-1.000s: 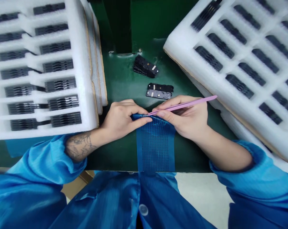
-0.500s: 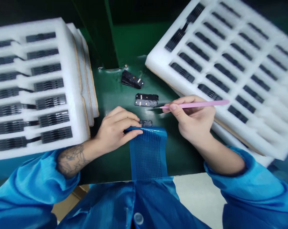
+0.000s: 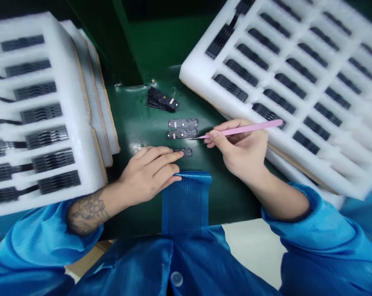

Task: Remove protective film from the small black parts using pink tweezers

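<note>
My right hand (image 3: 243, 144) is closed round pink tweezers (image 3: 247, 128), held like a pen. Their thin tips lie at the right lower edge of a black plastic part (image 3: 182, 134). A similar black part (image 3: 183, 123) lies right above it. My left hand (image 3: 152, 170) stretches its index finger onto a third, smaller-looking black part (image 3: 188, 152), covering its left end. The thumb and lower fingers of that hand pinch the upper left edge of a blue perforated sheet (image 3: 186, 205), which curls at the top.
A small pile of black parts (image 3: 163, 100) lies farther back on the green table (image 3: 133, 123). Stacked white foam trays (image 3: 77, 172) with black parts stand at the left. Another tilted foam tray stack (image 3: 201, 78) fills the right. A green post (image 3: 121, 45) rises behind.
My left index finger has moved off the sheet onto the smallest-looking black part. The sheet's curled edge has dropped toward me. The tweezer tips stay near the paired parts; the view has shifted slightly.
</note>
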Available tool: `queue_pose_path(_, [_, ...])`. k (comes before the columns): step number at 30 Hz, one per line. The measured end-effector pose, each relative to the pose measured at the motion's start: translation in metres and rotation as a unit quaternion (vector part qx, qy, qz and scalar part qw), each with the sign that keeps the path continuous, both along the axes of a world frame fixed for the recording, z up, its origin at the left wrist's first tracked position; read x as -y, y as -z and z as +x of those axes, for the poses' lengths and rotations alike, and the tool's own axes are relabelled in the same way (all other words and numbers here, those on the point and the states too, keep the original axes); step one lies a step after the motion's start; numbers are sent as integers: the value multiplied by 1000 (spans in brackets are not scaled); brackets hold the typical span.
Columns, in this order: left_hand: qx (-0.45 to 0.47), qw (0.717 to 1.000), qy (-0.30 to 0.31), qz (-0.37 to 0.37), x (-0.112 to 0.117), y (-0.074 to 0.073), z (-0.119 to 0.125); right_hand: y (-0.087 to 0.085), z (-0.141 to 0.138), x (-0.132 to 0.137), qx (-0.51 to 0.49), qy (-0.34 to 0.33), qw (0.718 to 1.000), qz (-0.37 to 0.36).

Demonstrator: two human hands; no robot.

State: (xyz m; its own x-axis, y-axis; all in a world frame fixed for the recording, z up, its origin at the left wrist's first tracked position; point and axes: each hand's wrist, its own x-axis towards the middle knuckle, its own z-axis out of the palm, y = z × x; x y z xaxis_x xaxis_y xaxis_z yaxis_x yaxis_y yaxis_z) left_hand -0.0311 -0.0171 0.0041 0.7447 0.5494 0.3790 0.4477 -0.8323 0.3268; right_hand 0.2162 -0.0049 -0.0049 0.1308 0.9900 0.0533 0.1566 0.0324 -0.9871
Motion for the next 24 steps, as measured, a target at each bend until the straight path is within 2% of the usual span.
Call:
queue_pose_path(5, [-15, 1000, -8, -10, -1, 2, 3, -4, 0, 8, 19, -45, 998, -28])
queue_pose_path(14, [-7, 1000, -17, -21, -1, 4, 3, -4, -2, 11, 90, -48, 995, -20])
queue_pose_path(24, [-5, 999, -19, -29, -1, 5, 3, -8, -3, 11, 114, -51, 992, -5])
